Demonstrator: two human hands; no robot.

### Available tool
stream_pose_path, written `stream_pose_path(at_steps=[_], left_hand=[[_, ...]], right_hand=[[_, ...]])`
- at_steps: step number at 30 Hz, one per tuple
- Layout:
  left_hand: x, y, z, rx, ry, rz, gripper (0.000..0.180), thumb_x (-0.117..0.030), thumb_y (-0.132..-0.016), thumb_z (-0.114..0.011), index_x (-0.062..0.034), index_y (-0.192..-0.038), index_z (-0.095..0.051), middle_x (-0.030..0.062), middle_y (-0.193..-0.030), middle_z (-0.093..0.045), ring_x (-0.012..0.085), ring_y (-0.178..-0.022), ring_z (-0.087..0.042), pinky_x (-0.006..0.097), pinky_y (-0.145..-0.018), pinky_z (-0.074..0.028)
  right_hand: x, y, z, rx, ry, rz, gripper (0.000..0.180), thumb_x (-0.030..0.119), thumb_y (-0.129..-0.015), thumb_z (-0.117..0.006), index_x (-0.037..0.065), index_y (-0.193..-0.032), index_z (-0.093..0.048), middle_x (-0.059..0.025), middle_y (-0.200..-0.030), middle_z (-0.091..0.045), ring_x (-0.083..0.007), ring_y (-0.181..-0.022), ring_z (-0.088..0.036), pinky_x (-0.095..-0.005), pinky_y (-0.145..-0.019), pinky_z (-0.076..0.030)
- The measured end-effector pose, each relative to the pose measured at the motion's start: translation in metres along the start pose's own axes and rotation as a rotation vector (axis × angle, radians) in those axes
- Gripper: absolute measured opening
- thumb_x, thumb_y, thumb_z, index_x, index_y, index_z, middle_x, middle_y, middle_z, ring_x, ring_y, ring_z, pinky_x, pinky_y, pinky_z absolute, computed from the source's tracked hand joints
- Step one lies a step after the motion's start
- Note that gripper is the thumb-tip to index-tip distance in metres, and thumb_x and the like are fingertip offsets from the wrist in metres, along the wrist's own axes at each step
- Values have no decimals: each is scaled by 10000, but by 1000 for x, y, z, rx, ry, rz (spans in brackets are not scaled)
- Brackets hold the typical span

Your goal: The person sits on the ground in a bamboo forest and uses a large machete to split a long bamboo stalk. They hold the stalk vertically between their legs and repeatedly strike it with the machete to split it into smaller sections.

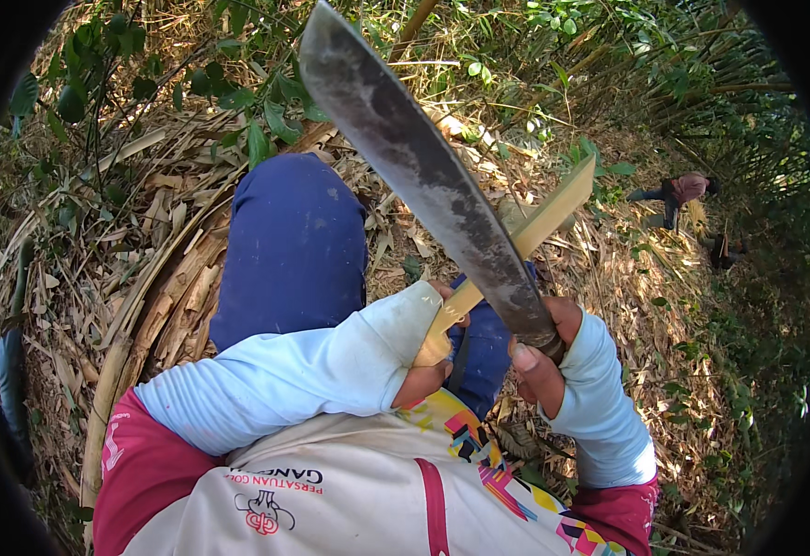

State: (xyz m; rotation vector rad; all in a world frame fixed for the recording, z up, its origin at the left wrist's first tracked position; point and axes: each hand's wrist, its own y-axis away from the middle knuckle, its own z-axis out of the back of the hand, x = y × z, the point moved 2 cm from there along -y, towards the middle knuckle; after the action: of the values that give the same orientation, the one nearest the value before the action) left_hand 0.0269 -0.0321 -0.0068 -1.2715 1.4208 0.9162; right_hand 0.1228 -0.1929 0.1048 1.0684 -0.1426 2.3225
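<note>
My right hand (pixel 542 375) is wrapped round the short handle of a machete (pixel 423 171). Its broad, dark, stained blade slants up and to the left, with the tip near the top edge. In my left hand (pixel 423 382) is a pale yellow bamboo strip (pixel 549 218), pointing up and right. The blade crosses in front of the strip a little above my hands, hiding part of it; whether the two touch I cannot tell. Light blue sleeves reach over both hands, so only the fingers and thumbs show.
My blue-trousered knee (pixel 289 246) is raised beyond my left forearm. Dry leaves and split stalks (pixel 183 287) litter the ground. Green leafy shoots (pixel 257 116) stand at the far left. A person (pixel 688 188) bends down farther off at the right; a blue-clad limb (pixel 11 371) shows at the left rim.
</note>
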Motion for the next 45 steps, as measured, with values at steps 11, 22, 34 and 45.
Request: stream_pose_path(at_steps=[11, 22, 34, 45], left_hand=[[-14, -8, 1, -9, -189, -251, 489, 20, -810, -571, -30, -1286, -471, 98, -1121, -588, 198, -1033, -567, 329, -906, -449], [-13, -7, 0, -19, -206, -294, 443, 7, -804, -590, -24, -1238, -509, 98, -1057, -594, 202, -978, -564, 331, -872, -451], [-13, -9, 0, -31, -256, -354, 393, -6, -798, -611, -17, -1186, -551, 99, -987, -600, 207, -919, -560, 333, -836, -453], [-2, 0, 0, -39, -110, -86, 318, -28, -804, -635, -15, -1118, -582, 85, -925, -602, 195, -853, -566, 316, -791, -458]], right_hand=[[-6, 1, -5, 6, -44, 15, 283, 150, -913, -629, -18, -1137, -588, -116, -763, -623, -214, -613, -609, -308, -578, -478], [-7, 1, -7, 43, -23, 37, 290, 170, -914, -631, -7, -1141, -600, -117, -774, -636, -218, -626, -623, -315, -582, -476], [-6, -1, -7, 128, 49, 112, 257, 152, -901, -646, -20, -1089, -617, -118, -726, -610, -216, -590, -609, -312, -552, -465], [-1, -4, -5, 186, 61, 63, 271, 169, -898, -653, -4, -1103, -622, -113, -759, -607, -215, -635, -602, -317, -585, -469]])
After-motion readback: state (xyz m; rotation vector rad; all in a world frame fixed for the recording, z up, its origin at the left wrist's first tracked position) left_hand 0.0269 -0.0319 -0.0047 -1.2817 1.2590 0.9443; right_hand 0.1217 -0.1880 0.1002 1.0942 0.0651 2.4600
